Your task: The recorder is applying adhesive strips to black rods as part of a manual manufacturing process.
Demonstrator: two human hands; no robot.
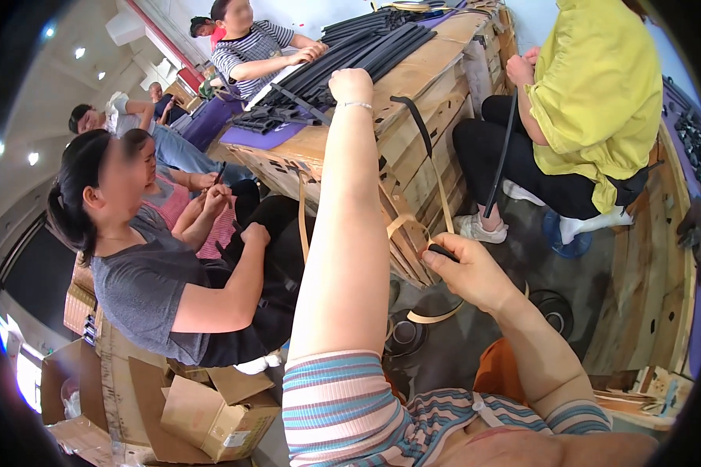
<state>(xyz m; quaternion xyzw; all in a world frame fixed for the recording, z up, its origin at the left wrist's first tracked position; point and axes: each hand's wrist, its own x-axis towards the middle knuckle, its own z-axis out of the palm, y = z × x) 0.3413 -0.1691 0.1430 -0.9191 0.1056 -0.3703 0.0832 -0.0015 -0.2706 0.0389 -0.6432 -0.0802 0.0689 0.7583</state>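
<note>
My left arm stretches forward over the wooden crate table. My left hand (350, 86) is closed at the edge of a pile of long black strips (382, 50); its fingers are curled out of sight, so what they hold is hidden. Nearer and to the right, my right hand (471, 268) pinches a short black piece (444, 251) between thumb and fingers. A thin tan strip (444, 194) rises from beside this hand to a black sleeve-like length (417, 121) resting against the table's edge. Another tan strip (436, 317) curls below my right hand.
The wooden crate table (420, 70) has a purple covering (269, 136) at its left end. A person in yellow (592, 109) sits at right with a black strip (502, 156); a person in grey (152, 272) sits at left. Cardboard boxes (199, 412) stand lower left.
</note>
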